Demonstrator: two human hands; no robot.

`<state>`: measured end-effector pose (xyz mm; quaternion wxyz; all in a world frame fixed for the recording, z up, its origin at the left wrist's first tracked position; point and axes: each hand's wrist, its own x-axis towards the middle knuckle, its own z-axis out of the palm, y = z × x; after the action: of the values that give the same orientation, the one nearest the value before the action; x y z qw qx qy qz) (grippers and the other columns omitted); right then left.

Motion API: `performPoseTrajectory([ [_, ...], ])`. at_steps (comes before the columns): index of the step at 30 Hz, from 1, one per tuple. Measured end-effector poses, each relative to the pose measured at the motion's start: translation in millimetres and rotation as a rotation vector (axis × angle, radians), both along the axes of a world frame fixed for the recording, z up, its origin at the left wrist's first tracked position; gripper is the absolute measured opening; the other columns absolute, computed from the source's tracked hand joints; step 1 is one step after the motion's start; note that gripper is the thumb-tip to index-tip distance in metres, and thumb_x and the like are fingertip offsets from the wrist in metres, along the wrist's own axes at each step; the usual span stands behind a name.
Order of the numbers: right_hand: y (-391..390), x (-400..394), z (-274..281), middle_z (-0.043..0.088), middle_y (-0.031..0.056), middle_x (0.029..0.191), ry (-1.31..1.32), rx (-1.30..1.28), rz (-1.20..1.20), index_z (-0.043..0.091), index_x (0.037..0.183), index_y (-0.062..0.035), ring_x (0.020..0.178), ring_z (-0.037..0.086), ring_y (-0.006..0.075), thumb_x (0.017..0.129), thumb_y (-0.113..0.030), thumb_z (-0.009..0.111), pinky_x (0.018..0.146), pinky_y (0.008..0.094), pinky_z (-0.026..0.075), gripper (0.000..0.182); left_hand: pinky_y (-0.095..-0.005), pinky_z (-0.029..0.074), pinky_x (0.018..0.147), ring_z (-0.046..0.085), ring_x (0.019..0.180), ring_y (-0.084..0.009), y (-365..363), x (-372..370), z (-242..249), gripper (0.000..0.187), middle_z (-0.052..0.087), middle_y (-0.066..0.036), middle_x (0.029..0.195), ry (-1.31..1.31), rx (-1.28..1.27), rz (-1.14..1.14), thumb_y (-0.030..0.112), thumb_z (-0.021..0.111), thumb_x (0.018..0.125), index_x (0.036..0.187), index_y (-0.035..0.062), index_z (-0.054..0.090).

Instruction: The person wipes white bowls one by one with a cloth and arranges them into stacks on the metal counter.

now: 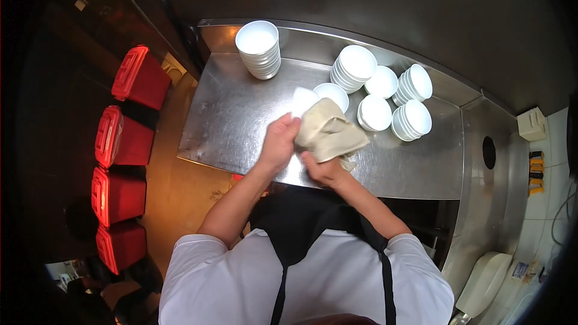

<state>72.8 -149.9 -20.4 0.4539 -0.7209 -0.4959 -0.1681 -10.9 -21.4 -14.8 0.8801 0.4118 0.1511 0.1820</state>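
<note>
My left hand [280,141] is closed on the edge of a white bowl [304,101], which is slightly blurred and partly covered by a beige cloth [331,129]. The fingers of my right hand [325,170] are wrapped into the lower side of the cloth, which drapes over the bowl. Just behind them, another white bowl [332,95] sits on the steel counter [235,120]. Where the cloth lies, most of the held bowl is hidden.
A tall stack of white bowls [260,54] stands at the counter's back left. Several more bowl stacks [354,69] are grouped right of centre. Red lidded bins [129,135] line the floor at left. A raised rim [385,51] runs along the back.
</note>
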Motion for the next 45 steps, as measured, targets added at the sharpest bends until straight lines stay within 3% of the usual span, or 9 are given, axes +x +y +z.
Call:
performPoseTrajectory([
  [2, 18.1, 6.5, -0.5, 0.067, 0.0177, 0.098, -0.092, -0.04, -0.027, 0.052, 0.131, -0.0014, 0.08, 0.067, 0.0331, 0.093, -0.02, 0.055, 0.07, 0.0388, 0.052, 0.043, -0.0267, 0.05, 0.085, 0.062, 0.094, -0.011, -14.9, 1.1, -1.5, 0.027, 0.068, -0.005, 0.106, 0.029, 0.223, 0.044, 0.014, 0.05, 0.102, 0.119, -0.0028, 0.062],
  [4, 26.1, 25.4, 23.9, 0.067, 0.0146, 0.103, 0.476, 0.02, 0.134, 0.054, 0.128, 0.0005, 0.089, 0.065, 0.0259, 0.098, -0.026, 0.05, 0.079, 0.0352, 0.05, 0.04, -0.0234, 0.049, 0.078, 0.058, 0.09, -0.0074, -16.6, -9.0, -0.7, 0.024, 0.068, -0.003, 0.098, 0.034, 0.451, -0.053, 0.014, 0.053, 0.101, 0.114, -0.0023, 0.065],
  [8, 39.4, 63.2, 30.8, 0.064, 0.0087, 0.113, 1.654, 0.566, 0.614, 0.057, 0.123, 0.0014, 0.101, 0.061, 0.016, 0.104, -0.035, 0.042, 0.088, 0.0297, 0.047, 0.044, -0.0484, 0.031, 0.108, 0.067, 0.088, -0.0172, -27.1, -6.2, 28.5, 0.017, 0.071, -0.008, 0.095, -0.051, 0.995, 0.17, 0.011, 0.06, 0.095, 0.103, 0.0012, 0.07],
  [12, 36.5, 22.1, 49.7, 0.062, 0.0093, 0.112, 1.469, 0.187, 0.155, 0.056, 0.122, 0.0028, 0.102, 0.058, 0.0172, 0.106, -0.041, 0.034, 0.09, 0.0287, 0.045, 0.052, -0.0659, 0.0, 0.114, 0.068, 0.091, -0.0257, 8.3, 13.8, 35.1, 0.018, 0.072, -0.009, 0.097, -0.119, 1.482, 0.419, 0.008, 0.066, 0.086, 0.103, 0.0057, 0.072],
  [24, -33.9, 36.5, 56.1, 0.065, 0.0133, 0.107, 1.454, 0.46, 0.366, 0.057, 0.116, 0.0011, 0.097, 0.065, 0.0217, 0.105, -0.047, 0.032, 0.089, 0.0351, 0.052, 0.055, -0.0691, 0.013, 0.112, 0.066, 0.08, -0.0223, 162.3, 63.9, 58.2, 0.015, 0.068, -0.005, 0.076, 0.478, 2.091, 0.45, 0.016, 0.058, 0.091, 0.095, 0.0141, 0.073],
  [31, -96.1, 63.8, 42.7, 0.064, 0.0113, 0.109, 1.412, 0.764, 0.168, 0.057, 0.116, -0.002, 0.101, 0.063, 0.022, 0.104, -0.052, 0.031, 0.093, 0.038, 0.05, 0.058, -0.0668, 0.015, 0.111, 0.055, 0.121, -0.033, 137.5, 71.7, 57.3, 0.027, 0.069, -0.015, 0.11, 0.303, 2.082, 0.696, 0.02, 0.059, 0.092, 0.117, 0.0101, 0.066],
  [37, -109.7, 67.9, 87.3, 0.063, 0.0095, 0.102, 1.289, 0.892, 0.09, 0.057, 0.116, -0.002, 0.097, 0.064, 0.024, 0.103, -0.055, 0.03, 0.088, 0.0378, 0.052, 0.06, -0.0597, 0.02, 0.115, 0.062, 0.106, -0.0324, 21.6, 82.0, -30.5, 0.035, 0.069, -0.015, 0.103, 0.002, 1.987, 0.072, 0.028, 0.071, 0.083, 0.113, 0.0084, 0.067],
  [40, -112.8, 72.4, 70.3, 0.063, 0.0098, 0.105, 1.256, 0.805, 0.069, 0.056, 0.116, -0.0018, 0.096, 0.064, 0.0232, 0.103, -0.056, 0.03, 0.087, 0.0366, 0.051, 0.061, -0.0611, 0.019, 0.115, 0.063, 0.102, -0.0302, 17.3, 92.2, -40.8, 0.029, 0.069, -0.013, 0.098, 0.355, 1.92, -0.463, 0.027, 0.067, 0.086, 0.107, 0.0065, 0.068],
  [45, -108.3, 61.3, 48.3, 0.064, 0.0106, 0.106, 1.326, 0.645, 0.096, 0.056, 0.117, -0.0001, 0.097, 0.064, 0.0221, 0.104, -0.053, 0.027, 0.089, 0.0358, 0.051, 0.062, -0.0625, 0.019, 0.114, 0.066, 0.094, -0.0314, 7.9, 86.5, -20.3, 0.019, 0.07, -0.016, 0.088, 0.39, 1.982, -0.608, 0.014, 0.053, 0.088, 0.093, 0.0037, 0.069],
])
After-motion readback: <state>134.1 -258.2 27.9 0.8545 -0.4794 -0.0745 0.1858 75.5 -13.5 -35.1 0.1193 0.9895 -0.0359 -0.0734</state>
